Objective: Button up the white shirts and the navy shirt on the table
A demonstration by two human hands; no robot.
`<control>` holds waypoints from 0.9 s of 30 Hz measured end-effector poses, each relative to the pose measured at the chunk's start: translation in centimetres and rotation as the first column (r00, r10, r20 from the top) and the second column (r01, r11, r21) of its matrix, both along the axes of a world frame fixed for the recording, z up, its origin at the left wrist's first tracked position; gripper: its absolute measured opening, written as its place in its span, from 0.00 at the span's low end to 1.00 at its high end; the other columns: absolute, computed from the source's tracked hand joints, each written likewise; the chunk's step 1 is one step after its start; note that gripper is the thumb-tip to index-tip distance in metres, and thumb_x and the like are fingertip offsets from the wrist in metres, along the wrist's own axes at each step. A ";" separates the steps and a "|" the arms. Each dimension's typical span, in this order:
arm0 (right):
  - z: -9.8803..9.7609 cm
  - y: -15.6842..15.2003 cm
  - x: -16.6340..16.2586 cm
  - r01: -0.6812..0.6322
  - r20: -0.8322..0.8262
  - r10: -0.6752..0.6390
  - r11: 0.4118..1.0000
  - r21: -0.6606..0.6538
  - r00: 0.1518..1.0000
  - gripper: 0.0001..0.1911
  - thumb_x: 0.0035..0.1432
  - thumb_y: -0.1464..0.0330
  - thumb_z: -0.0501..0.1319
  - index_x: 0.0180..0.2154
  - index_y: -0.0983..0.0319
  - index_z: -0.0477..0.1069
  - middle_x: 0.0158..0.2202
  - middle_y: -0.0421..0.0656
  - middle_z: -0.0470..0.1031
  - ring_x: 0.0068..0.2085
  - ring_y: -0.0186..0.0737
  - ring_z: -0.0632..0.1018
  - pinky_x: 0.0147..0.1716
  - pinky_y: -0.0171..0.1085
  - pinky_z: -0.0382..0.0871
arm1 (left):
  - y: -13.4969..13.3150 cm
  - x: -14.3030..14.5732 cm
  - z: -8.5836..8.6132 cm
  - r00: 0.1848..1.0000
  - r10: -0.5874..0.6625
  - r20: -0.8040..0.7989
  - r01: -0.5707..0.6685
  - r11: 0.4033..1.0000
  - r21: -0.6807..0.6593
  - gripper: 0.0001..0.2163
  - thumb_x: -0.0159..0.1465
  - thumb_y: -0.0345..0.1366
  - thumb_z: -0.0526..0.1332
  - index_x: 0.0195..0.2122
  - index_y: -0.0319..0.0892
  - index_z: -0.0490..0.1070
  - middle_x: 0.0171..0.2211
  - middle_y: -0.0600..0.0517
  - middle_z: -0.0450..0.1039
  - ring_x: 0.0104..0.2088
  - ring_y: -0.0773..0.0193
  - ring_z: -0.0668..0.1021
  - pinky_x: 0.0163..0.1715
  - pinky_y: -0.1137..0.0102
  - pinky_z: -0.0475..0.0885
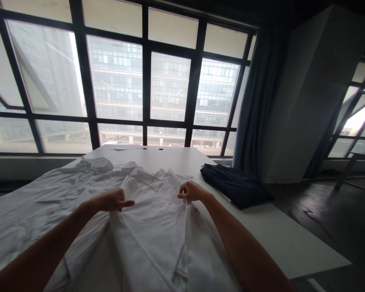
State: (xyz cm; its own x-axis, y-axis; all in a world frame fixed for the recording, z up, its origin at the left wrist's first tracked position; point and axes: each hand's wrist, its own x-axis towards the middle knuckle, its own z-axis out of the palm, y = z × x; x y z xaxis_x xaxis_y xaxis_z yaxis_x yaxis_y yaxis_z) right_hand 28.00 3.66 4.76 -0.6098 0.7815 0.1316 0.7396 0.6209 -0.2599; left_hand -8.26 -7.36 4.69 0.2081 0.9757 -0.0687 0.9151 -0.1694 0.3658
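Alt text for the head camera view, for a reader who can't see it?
A person's left hand and right hand reach over the front of a crumpled white collared shirt spread on a white table; a folded dark garment lies beside it, before large windows.

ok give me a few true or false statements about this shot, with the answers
1. The right hand has the front of the white shirt gathered in its fingers. True.
2. A folded dark garment lies on the white table to the right of the shirt. True.
3. The shirt lies perfectly smooth. False: it is creased and rumpled.
4. The dark blue curtain is drawn across the whole window. False: it hangs only at the window's right side.
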 end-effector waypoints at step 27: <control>-1.0 -1.5 -2.8 -0.234 -0.028 0.232 0.971 -0.054 0.972 0.03 0.55 0.73 0.67 0.34 0.63 0.79 0.34 0.42 0.78 0.31 0.32 0.72 0.30 0.29 0.62 | -0.2 5.1 -1.9 0.962 -0.219 0.162 0.244 0.958 -0.153 0.24 0.41 0.41 0.73 0.40 0.42 0.73 0.35 0.54 0.67 0.36 0.61 0.70 0.37 0.70 0.67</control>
